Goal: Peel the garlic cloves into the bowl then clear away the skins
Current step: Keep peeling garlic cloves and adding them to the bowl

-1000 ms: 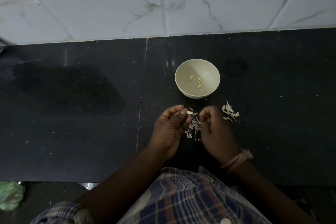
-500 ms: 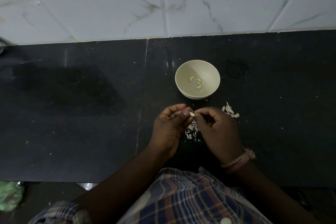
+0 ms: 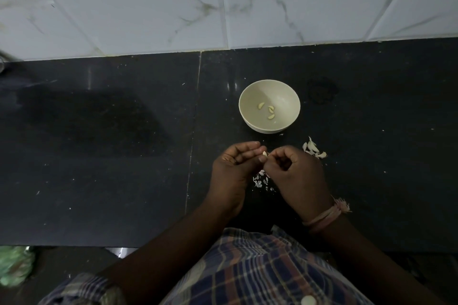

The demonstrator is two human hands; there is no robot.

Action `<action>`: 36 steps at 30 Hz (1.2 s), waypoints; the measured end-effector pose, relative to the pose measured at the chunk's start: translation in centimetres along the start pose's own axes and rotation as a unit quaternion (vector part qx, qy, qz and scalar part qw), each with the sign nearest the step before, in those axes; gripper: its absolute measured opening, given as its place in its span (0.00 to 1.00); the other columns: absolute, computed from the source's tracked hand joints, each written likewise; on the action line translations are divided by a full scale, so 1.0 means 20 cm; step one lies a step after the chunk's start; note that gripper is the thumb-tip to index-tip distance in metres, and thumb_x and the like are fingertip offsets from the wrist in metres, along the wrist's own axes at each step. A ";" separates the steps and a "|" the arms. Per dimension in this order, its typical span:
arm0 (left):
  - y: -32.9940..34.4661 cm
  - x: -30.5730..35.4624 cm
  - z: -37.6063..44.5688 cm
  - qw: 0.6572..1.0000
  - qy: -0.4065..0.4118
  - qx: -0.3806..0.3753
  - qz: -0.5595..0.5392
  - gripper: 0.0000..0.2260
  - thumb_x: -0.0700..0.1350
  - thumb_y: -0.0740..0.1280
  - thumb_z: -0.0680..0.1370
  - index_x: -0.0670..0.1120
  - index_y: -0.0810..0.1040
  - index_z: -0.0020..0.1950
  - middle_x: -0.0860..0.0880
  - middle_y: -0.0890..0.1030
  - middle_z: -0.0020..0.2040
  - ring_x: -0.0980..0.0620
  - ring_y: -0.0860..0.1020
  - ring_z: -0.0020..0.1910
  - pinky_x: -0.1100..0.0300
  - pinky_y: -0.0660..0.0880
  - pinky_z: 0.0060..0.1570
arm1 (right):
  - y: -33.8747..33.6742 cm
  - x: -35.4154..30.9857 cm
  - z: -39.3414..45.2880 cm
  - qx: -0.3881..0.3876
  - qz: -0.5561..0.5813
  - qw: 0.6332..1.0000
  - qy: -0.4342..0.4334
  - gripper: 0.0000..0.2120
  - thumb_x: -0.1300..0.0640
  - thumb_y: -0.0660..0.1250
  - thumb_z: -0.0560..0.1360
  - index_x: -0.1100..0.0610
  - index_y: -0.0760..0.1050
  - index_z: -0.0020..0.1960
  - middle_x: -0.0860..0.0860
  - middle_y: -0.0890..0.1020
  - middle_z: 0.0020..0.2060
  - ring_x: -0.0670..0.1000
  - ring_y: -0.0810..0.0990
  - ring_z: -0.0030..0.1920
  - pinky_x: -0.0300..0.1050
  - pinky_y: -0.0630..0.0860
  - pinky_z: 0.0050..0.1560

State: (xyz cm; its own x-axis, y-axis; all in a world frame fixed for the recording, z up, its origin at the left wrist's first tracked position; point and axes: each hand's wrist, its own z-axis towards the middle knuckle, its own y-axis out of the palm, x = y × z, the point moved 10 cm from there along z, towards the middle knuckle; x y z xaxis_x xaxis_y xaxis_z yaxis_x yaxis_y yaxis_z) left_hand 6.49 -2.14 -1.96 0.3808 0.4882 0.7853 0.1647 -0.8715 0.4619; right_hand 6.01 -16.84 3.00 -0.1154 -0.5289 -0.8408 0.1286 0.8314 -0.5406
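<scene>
I pinch the garlic clove [image 3: 265,153] between left hand [image 3: 234,171] and right hand [image 3: 296,176], both curled on it. I should strip skin downward onto the skins [image 3: 262,181] below my hands.

A home kitchen, by the look: a dark polished stone worktop [image 3: 99,156] runs against white marble-veined wall tiles [image 3: 148,2], with a small bowl [image 3: 292,96] of peeled garlic.

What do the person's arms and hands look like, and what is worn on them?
Both forearms are bare. The right wrist wears a pinkish thread band with a frayed knot. The left hand and right hand show no rings. A checked shirt covers the body.
</scene>
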 end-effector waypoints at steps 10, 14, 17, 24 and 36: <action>0.00 0.03 0.01 1.000 -0.003 -0.008 0.006 0.12 0.27 0.70 0.73 0.39 0.82 0.53 0.39 0.86 0.50 0.46 0.85 0.50 0.56 0.82 0.52 | 0.03 0.00 0.03 -0.045 0.049 0.996 0.053 0.04 0.55 0.74 0.73 0.54 0.82 0.40 0.48 0.83 0.31 0.42 0.79 0.32 0.34 0.74 0.33; 0.02 0.02 0.00 1.000 -0.017 -0.017 -0.005 0.12 0.27 0.69 0.75 0.39 0.82 0.54 0.40 0.86 0.50 0.48 0.85 0.50 0.57 0.82 0.53 | 0.04 0.01 0.03 -0.049 0.069 0.994 0.066 0.05 0.55 0.74 0.73 0.54 0.82 0.39 0.49 0.82 0.30 0.40 0.77 0.30 0.31 0.71 0.32; 0.03 0.02 0.01 0.999 -0.023 -0.029 -0.010 0.12 0.27 0.67 0.76 0.38 0.81 0.57 0.39 0.86 0.52 0.47 0.85 0.53 0.57 0.82 0.53 | 0.04 0.01 0.03 -0.044 0.086 0.992 0.076 0.06 0.55 0.73 0.74 0.55 0.81 0.40 0.48 0.81 0.30 0.39 0.76 0.30 0.30 0.71 0.32; 0.06 0.01 0.00 0.999 -0.029 -0.044 -0.012 0.14 0.29 0.70 0.74 0.39 0.81 0.58 0.39 0.86 0.54 0.46 0.84 0.55 0.55 0.80 0.60 | 0.05 0.07 0.03 -0.050 0.139 0.984 0.104 0.05 0.55 0.74 0.74 0.56 0.82 0.42 0.48 0.83 0.32 0.42 0.78 0.32 0.34 0.73 0.35; 0.04 0.03 -0.01 0.999 -0.003 -0.027 0.034 0.12 0.29 0.71 0.75 0.41 0.83 0.55 0.41 0.86 0.51 0.48 0.85 0.52 0.57 0.81 0.51 | 0.00 0.12 0.06 -0.004 0.150 0.983 0.106 0.10 0.53 0.60 0.76 0.57 0.75 0.41 0.51 0.77 0.33 0.49 0.75 0.35 0.48 0.71 0.38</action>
State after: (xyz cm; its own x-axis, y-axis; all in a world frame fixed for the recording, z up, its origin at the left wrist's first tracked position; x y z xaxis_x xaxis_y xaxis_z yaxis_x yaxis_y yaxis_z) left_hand 6.66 -2.49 -0.98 0.3953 0.4272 0.8132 0.0887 -0.8989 0.4291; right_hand 6.80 -18.38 1.00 -0.2756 -0.2141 -0.9371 0.1806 0.9460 -0.2692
